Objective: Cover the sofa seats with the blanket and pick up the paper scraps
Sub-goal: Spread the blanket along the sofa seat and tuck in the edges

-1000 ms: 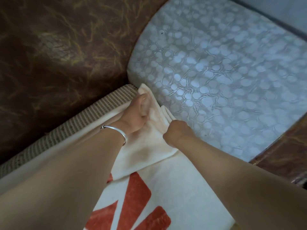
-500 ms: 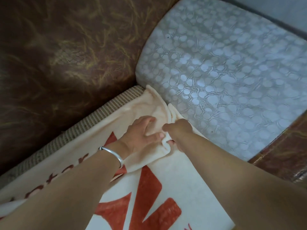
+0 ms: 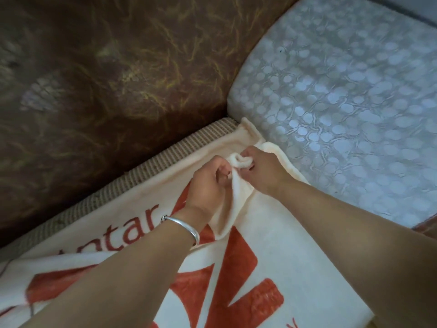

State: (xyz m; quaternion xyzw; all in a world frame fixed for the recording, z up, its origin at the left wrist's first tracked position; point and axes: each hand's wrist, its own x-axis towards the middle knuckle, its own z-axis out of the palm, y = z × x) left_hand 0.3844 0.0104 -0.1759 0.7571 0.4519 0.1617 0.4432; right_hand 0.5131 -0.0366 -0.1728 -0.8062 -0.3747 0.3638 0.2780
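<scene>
Two forearms of yours reach in from the bottom edge, crossing over the blanket (image 3: pixel 283 256), which lies spread on the sofa seat beneath them. It is cream, with large red-orange shapes printed near you and red lettering (image 3: pixel 132 230) reading "ntar" further off to the left, partly hidden by your left arm. A silver bangle (image 3: pixel 186 227) sits on your left wrist.

Beyond it, your left hand (image 3: pixel 210 183) has its fingers curled in, pinching a fold of the blanket that rises from the flat cloth up to your fingers. Your right hand (image 3: pixel 262 171) is just beside it, its fingers curled as well and gripping the bunched corner (image 3: pixel 240 160) of the same cloth, a small rolled lump that shows between the two hands.

Past the hands, the blanket's far edge ends in a turned-up flap where the seat meets a pale cushion (image 3: pixel 343 102). Left of that edge, a ribbed, woven tan strip (image 3: pixel 165 159) of the seat shows bare along the foot of the backrest. The cushion, patterned with raised rounded blotches, fills the upper right, with the blanket only along its near edge. The dark brown backrest (image 3: pixel 118 79), streaked with yellowish lines, fills the upper left.
</scene>
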